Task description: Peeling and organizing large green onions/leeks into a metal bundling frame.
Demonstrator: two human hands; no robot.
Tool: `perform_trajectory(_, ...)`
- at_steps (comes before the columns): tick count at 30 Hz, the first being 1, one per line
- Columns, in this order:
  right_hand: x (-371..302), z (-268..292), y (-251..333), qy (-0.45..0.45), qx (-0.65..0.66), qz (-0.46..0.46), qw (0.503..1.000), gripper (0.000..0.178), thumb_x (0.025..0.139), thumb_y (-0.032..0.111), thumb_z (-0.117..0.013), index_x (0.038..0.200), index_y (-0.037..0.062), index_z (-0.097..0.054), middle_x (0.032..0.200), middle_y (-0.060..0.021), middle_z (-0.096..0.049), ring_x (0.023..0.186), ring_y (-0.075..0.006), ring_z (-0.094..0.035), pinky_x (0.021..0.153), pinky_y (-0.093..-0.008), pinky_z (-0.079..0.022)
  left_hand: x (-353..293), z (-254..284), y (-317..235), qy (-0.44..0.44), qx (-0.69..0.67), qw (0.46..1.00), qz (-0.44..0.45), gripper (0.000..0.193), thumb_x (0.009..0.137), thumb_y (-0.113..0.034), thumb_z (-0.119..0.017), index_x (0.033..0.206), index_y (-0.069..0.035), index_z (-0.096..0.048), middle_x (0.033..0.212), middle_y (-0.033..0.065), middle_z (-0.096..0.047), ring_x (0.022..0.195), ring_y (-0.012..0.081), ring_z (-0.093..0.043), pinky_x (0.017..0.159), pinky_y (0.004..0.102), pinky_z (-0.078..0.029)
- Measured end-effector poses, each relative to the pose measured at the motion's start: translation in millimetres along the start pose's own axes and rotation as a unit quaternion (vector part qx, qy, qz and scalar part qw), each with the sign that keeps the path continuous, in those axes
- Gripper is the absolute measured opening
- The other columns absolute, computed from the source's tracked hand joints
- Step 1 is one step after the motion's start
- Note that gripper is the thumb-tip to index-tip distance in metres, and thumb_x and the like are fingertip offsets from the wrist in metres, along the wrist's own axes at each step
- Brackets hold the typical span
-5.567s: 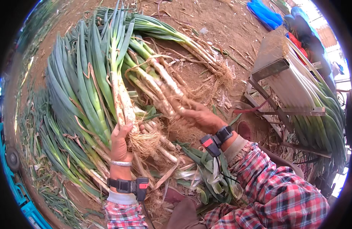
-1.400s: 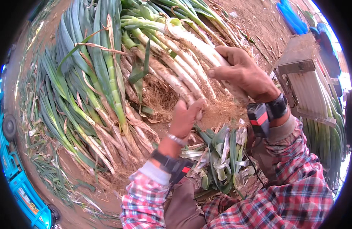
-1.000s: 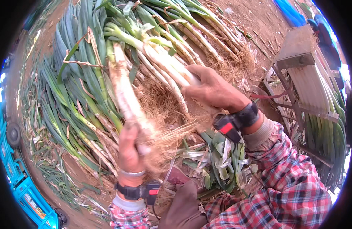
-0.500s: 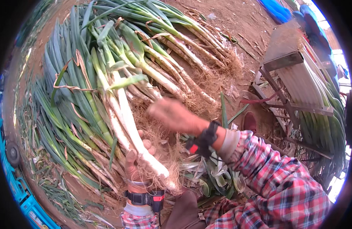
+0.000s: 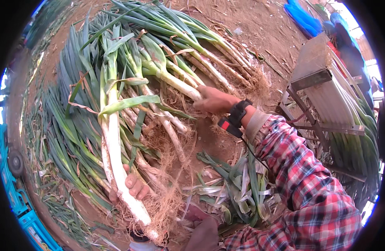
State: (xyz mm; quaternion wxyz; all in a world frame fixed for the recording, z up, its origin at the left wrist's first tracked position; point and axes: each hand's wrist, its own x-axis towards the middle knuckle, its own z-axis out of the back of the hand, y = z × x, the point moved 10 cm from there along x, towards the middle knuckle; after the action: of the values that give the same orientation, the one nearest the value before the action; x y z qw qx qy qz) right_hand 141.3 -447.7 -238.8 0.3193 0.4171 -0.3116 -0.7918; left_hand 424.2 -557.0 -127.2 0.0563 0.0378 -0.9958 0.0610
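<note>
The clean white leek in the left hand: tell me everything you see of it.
The leek has a long, smooth white stem, grading into green leaves at the far end. Its root end points toward the bottom of the picture, slightly right. Tan, stringy roots gather near it. The left hand wraps behind the lower stem. A browner stem lies close along its left.

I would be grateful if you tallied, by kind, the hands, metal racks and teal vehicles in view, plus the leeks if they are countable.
Hands (left hand, right hand): 2
Metal rack: 1
Teal vehicle: 1
Total: 4, without the leeks, which overlap too much to count.
</note>
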Motion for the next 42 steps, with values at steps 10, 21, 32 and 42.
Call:
perform_trajectory(10,-15,31,50,0.015,-0.024,-0.026,0.999,0.041,0.092,0.027,-0.061,0.117,-0.0047,-0.056,0.083,-0.0067,-0.059,0.067,-0.0138,-0.055,0.059,-0.0309,-0.047,-5,2,-9,-0.088,0.054,0.992,-0.066,0.067,0.095,-0.025,-0.058,0.147,0.004,-0.028,0.118,0.0125,-0.059,0.098,0.021,-0.062,0.079,0.0339,-0.048)
perform_trajectory(21,-20,78,63,-0.11,-0.127,0.069,0.983,0.017,0.074,0.016,-0.062,0.069,0.0005,-0.064,0.071,-0.0106,-0.06,0.06,-0.022,-0.055,0.052,-0.0354,-0.041,5,26,27,-0.235,-0.008,0.97,-0.063,0.05,0.098,-0.042,-0.048,0.124,0.001,-0.048,0.097,0.0092,-0.06,0.083,0.0183,-0.055,0.07,0.0328,-0.047)
perform_trajectory(32,-59,24,52,-0.118,-0.052,-0.072,0.989,0.037,0.077,0.007,-0.062,0.112,-0.0023,-0.058,0.104,-0.0226,-0.068,0.097,-0.0377,-0.068,0.078,-0.0463,-0.055,-13,43,37,-0.427,0.434,0.792,-0.045,0.043,0.102,-0.03,-0.041,0.132,0.0,-0.051,0.127,0.02,-0.056,0.11,0.0279,-0.054,0.094,0.0389,-0.048)
perform_trajectory(42,-35,44,14,-0.052,-0.286,-0.022,0.956,0.026,0.079,0.027,-0.063,0.089,0.0056,-0.072,0.084,-0.0145,-0.071,0.076,-0.0302,-0.069,0.069,-0.0433,-0.055,8,111,62,-0.352,0.242,0.903,0.034,0.017,0.096,-0.027,-0.057,0.095,-0.011,-0.064,0.075,-0.0014,-0.057,0.062,0.0098,-0.052,0.052,0.0234,-0.044)
